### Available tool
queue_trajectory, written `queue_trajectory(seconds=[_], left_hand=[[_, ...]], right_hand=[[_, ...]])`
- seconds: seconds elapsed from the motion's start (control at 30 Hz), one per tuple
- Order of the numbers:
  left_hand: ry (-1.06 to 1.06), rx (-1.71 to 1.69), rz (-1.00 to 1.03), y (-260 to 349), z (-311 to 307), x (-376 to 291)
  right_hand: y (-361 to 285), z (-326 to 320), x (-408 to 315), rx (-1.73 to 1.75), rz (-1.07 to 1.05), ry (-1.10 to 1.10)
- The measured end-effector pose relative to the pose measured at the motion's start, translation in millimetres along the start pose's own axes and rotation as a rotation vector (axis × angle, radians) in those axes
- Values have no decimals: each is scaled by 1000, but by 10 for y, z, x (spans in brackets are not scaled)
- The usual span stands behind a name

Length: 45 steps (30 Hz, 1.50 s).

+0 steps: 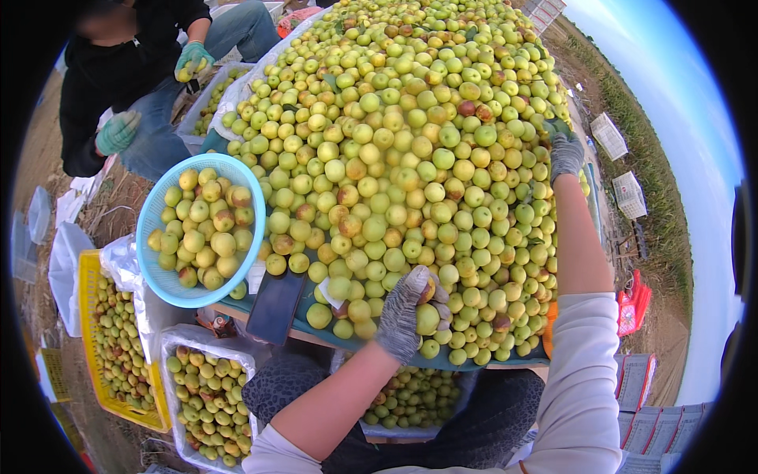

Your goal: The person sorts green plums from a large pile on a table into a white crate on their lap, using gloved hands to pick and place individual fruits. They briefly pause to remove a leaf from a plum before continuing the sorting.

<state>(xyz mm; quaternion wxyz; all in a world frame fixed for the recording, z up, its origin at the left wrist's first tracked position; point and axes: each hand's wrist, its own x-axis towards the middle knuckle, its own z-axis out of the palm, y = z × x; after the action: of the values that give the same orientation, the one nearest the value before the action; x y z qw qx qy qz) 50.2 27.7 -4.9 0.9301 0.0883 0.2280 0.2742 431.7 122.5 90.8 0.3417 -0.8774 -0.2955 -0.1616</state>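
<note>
A large heap of green and yellow jujube-like fruits (408, 178) covers the table before me, some with brown-red patches. My left hand (407, 314), in a grey knit glove, is closed around a few of these fruits at the near edge of the heap. Out at the heap's right edge is my right hand (566, 155), gloved alike, with its fingers at a dark green leaf (556, 127); whether it grips the leaf I cannot tell. A light blue plastic basket (142, 237) of fruit stands at the table's left corner, beside a dark smartphone (276, 307).
Below the table edge are a yellow crate (89, 332) and a lined white crate (169, 385), both holding fruit, and another fruit-filled crate (414, 429) between my knees. A co-worker in green gloves (118, 131) sits at the upper left. White crates (609, 136) lie on the ground at right.
</note>
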Motion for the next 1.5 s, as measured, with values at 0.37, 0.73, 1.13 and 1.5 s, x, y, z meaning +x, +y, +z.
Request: queue_trajectory(seconds=[0.37, 0.73, 1.13, 1.5], left_hand=[[20, 42, -51, -90, -38, 119], [8, 112, -54, -81, -42, 316], [-45, 195, -66, -157, -6, 281], [-49, 244, -51, -293, -30, 161]], right_hand=[[217, -38, 173, 12, 79, -6], [179, 242, 822, -507, -45, -316], [505, -262, 344, 146, -92, 149], [388, -363, -1073, -64, -292, -342]])
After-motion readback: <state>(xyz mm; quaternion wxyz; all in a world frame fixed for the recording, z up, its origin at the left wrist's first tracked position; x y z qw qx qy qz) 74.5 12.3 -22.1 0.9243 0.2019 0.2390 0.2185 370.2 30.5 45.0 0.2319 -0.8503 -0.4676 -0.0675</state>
